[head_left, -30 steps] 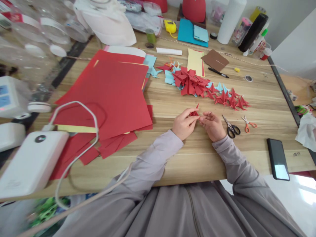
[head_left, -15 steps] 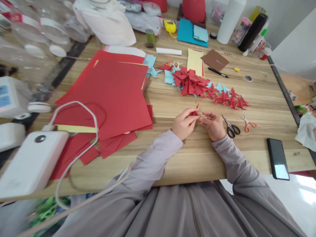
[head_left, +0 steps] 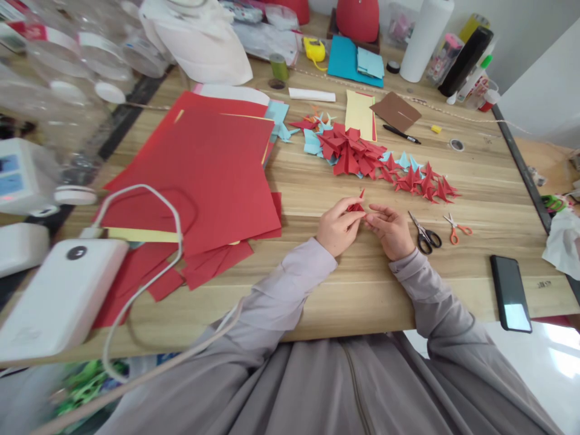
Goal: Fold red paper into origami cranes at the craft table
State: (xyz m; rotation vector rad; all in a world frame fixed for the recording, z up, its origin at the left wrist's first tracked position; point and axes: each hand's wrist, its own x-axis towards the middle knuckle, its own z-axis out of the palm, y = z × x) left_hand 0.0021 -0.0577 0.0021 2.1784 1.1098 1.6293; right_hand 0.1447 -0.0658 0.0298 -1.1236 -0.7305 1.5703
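Note:
My left hand [head_left: 336, 227] is closed around a small red origami crane [head_left: 356, 207], one thin point of which sticks up past the fingers. Most of the folded paper is hidden by that hand. Thumb and fingertips of my right hand [head_left: 390, 231] pinch at the crane's right lower end, close against the left fingertips. Beyond both hands lies a heap of folded red paper cranes [head_left: 351, 151], with some light blue cranes [head_left: 405, 161] among them. Black-handled scissors [head_left: 425, 234] rest just right of my right hand, beside small orange-handled scissors [head_left: 457, 228].
Large red paper sheets [head_left: 222, 175] cover the table's left part. A white power bank [head_left: 63, 296] with a cable [head_left: 176, 241] sits at the front left. A phone [head_left: 510, 293] lies front right. Yellow paper [head_left: 360, 115], brown paper [head_left: 395, 110] and a pen [head_left: 402, 134] lie farther back.
The view has shifted very slightly. Both hands stay at the crane, with the right fingertips only a little moved.

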